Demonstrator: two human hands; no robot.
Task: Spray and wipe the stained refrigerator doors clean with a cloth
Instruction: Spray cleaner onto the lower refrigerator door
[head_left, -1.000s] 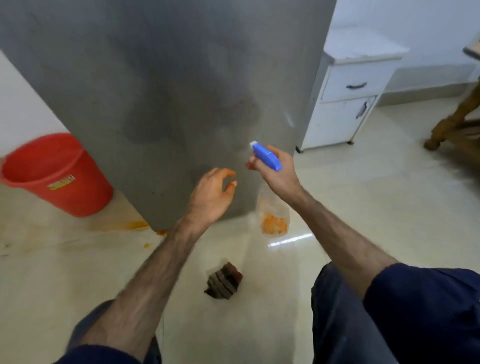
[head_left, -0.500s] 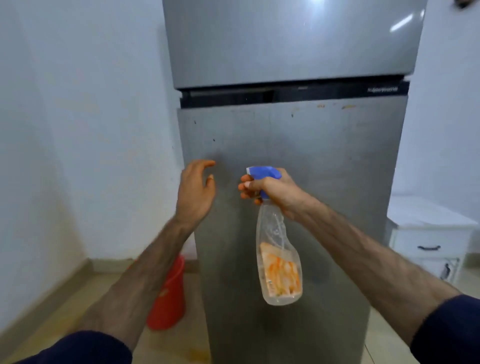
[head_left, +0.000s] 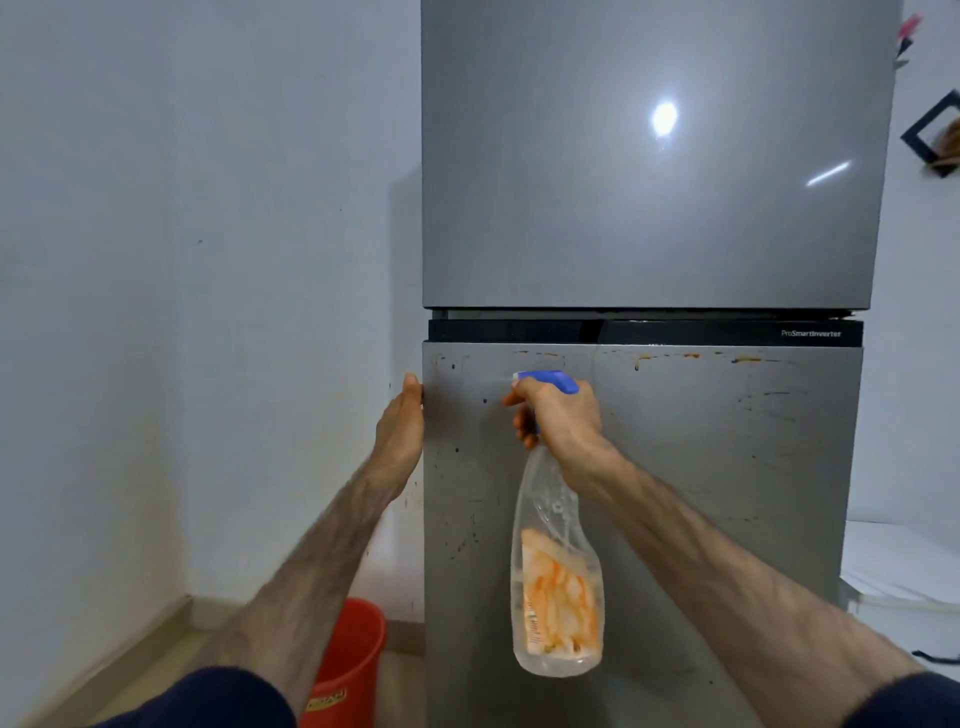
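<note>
Lower door (head_left: 701, 467) fills centre-right of the view: grey, speckled with dark spots and orange drips, densest along its top edge, 10 to 2 o'clock from the right hand. Upper door (head_left: 649, 182) above the black strip looks clean and glossy.

Right hand (head_left: 563, 415) wraps the neck of the spray bottle (head_left: 558, 571), fingers curled at the trigger under the blue head, nozzle aimed at the door's upper left. Faint mist off the nozzle, so I read this as the spray step.

Left hand (head_left: 402, 426) lies along the door's left edge, 9 o'clock from the bottle, fingertips at the edge; can't tell whether they hook round it.

Next: cover the stained band along the top, then wipe. No cloth in view, so it needs fetching first.

Around: red bucket (head_left: 345, 665) on the floor at 7 o'clock, white cabinet (head_left: 904, 571) at 4 o'clock. Neither blocks the door.
</note>
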